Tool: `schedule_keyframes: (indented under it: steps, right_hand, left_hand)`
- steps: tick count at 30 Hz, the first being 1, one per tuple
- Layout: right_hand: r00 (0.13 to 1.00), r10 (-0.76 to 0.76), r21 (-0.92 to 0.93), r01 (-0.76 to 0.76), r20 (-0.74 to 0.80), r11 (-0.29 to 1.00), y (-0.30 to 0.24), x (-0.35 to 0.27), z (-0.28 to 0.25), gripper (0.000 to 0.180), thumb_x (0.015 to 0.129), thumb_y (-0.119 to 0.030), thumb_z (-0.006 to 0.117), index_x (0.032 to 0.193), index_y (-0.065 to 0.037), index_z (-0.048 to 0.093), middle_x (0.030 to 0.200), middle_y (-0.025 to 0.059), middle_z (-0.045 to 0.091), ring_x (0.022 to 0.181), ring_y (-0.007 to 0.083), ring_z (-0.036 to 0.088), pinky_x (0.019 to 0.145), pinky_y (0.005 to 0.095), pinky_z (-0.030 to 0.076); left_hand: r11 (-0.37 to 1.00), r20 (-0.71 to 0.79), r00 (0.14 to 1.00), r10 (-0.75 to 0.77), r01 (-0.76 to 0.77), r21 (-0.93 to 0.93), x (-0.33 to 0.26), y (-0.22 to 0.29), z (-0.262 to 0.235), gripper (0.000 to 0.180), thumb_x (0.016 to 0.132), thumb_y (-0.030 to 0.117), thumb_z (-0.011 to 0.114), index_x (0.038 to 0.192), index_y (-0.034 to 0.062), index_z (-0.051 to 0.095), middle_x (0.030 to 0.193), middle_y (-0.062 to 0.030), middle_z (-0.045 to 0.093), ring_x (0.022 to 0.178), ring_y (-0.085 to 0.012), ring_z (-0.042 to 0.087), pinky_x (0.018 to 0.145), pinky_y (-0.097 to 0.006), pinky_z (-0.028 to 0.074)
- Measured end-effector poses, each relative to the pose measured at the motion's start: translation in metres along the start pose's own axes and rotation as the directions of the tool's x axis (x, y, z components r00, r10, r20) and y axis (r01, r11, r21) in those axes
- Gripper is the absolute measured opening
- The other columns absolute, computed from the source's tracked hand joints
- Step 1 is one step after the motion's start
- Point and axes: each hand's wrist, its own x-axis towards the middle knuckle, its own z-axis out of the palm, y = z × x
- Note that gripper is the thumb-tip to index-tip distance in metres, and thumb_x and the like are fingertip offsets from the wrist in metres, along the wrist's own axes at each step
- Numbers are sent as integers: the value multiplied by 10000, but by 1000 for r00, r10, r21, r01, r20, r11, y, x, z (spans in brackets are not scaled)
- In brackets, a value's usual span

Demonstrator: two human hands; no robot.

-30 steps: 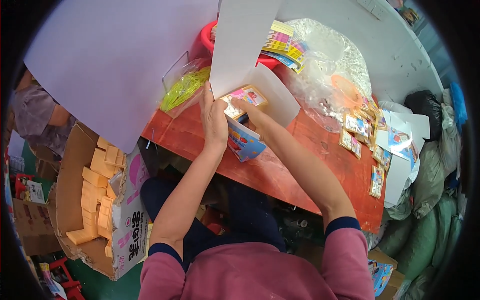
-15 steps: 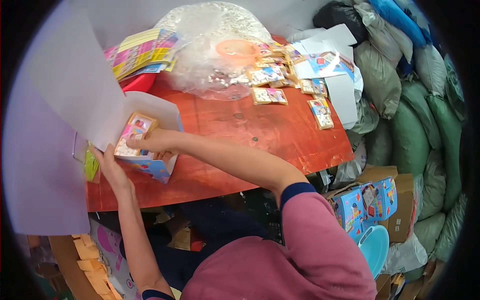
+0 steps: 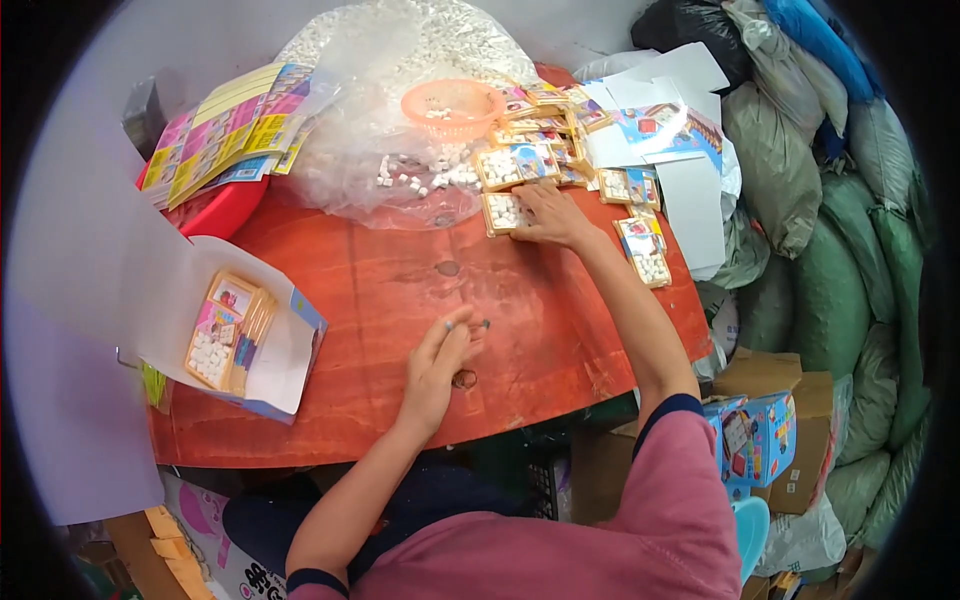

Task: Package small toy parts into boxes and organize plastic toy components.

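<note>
My right hand (image 3: 550, 215) is at the middle far part of the table, its fingers closed over the right end of a flat yellow-edged pack of small white pieces (image 3: 502, 213). The hand hides that end of the pack. Just behind lies a pile of similar packs (image 3: 540, 130). Over the near middle of the table, my left hand (image 3: 438, 360) has its fingers stretched out, holding nothing. To its left stands an open white-lined box (image 3: 275, 375) with several packs (image 3: 222, 335) inside, leaning on each other.
A clear plastic bag (image 3: 370, 150) with loose white pieces and an orange basket (image 3: 453, 108) sit at the back. Printed cards (image 3: 230, 130) rest on a red basin (image 3: 225, 210). White sheets (image 3: 690, 200) and full sacks (image 3: 770, 170) are right; blue boxes (image 3: 765, 435) stand low right.
Both hands have left the open box. My right hand has moved far right onto a pack by the pile; my left hand has moved right over the table. The view has shifted slightly.
</note>
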Motion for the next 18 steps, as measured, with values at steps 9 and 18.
schedule_keyframes:
  steps: [9, 18]
  right_hand:
    - [951, 42, 461, -187, 307, 867, -68, -8, -61, 721, 688, -499, 694, 1230, -52, 529, 1132, 163, 592, 1075, 303, 554, 919, 383, 434]
    - [974, -227, -330, 210, -15, 920, 32, 61, -27, 589, 689, -308, 612, 1225, -99, 487, 1131, 162, 572, 1081, 331, 533, 854, 414, 464]
  left_hand:
    - [816, -165, 986, 4, -99, -570, 88, -28, 26, 420, 953, 205, 498, 1324, 92, 338, 1249, -70, 476, 1140, -188, 497, 933, -389, 454]
    - [778, -166, 986, 16, -116, -617, 100, -29, 26, 430, 961, 210, 475, 1343, 116, 301, 1259, -69, 458, 1157, -203, 483, 973, -413, 424]
